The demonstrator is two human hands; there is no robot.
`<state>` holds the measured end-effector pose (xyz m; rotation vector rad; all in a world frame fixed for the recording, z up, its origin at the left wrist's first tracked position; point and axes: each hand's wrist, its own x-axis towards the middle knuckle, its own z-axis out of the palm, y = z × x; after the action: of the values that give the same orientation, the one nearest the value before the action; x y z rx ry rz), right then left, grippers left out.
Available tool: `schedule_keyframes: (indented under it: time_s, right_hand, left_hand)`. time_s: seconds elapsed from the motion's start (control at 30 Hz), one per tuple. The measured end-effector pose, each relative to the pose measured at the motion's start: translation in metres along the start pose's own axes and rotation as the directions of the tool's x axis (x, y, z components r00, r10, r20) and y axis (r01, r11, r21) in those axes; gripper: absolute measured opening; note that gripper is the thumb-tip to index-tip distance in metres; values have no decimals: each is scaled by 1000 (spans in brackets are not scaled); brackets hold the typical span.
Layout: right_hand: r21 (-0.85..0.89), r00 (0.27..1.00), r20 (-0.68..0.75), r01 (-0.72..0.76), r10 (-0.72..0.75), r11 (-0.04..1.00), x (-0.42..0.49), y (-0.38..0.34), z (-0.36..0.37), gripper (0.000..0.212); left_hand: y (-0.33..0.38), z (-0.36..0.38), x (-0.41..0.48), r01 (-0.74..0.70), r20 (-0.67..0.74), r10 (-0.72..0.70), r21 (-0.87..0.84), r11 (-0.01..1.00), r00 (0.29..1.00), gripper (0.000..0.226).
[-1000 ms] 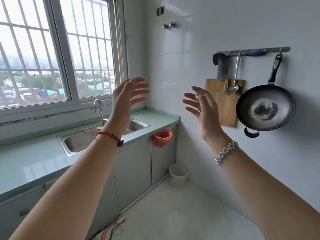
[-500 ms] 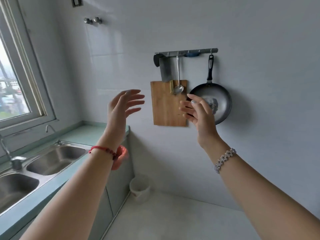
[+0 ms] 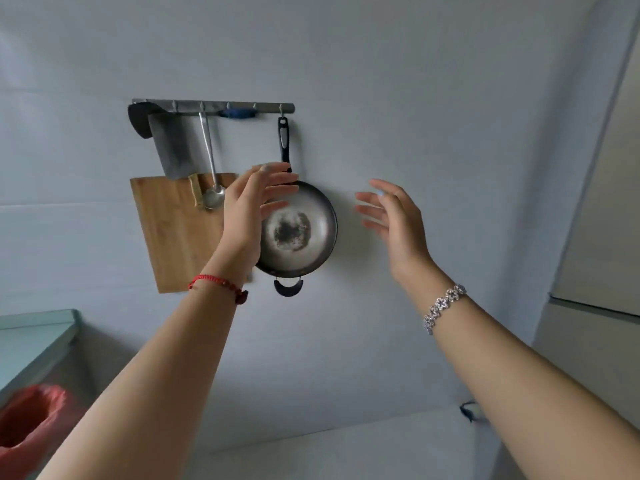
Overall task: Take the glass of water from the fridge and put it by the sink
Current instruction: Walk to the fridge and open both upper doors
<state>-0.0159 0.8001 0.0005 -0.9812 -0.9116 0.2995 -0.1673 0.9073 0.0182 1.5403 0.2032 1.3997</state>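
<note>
Both hands are raised before a pale tiled wall, fingers spread and holding nothing: the left hand (image 3: 249, 216) (red cord bracelet at its wrist) overlaps the round dark metal frying pan (image 3: 304, 233) hanging from the steel hook rail (image 3: 214, 106), and the right hand (image 3: 394, 223) is well apart. The glass of water is nowhere in view. A pale green bench (image 3: 31, 334) edge shows lower left.

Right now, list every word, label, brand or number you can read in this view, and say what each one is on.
None: no readable text in this view.
The pan and its handle show no legible brand.
The cutting board, cleaver and ladle are unmarked.
The fridge face shows no label.
The hands hold nothing printed.
</note>
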Motion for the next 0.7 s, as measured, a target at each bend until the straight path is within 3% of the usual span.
schedule_keyframes:
  time_s: [0.43,0.7]
  right_hand:
    - [-167,952,-292,46,-94,985,73,40,-37,18]
    - [-282,837,-494,101,-235,954,106,55,-36,19]
  left_hand:
    - [-111,61,97,100,276,-40,-206,973,960,29]
    - [-152,91,156,200,520,-10,-310,930,854,28]
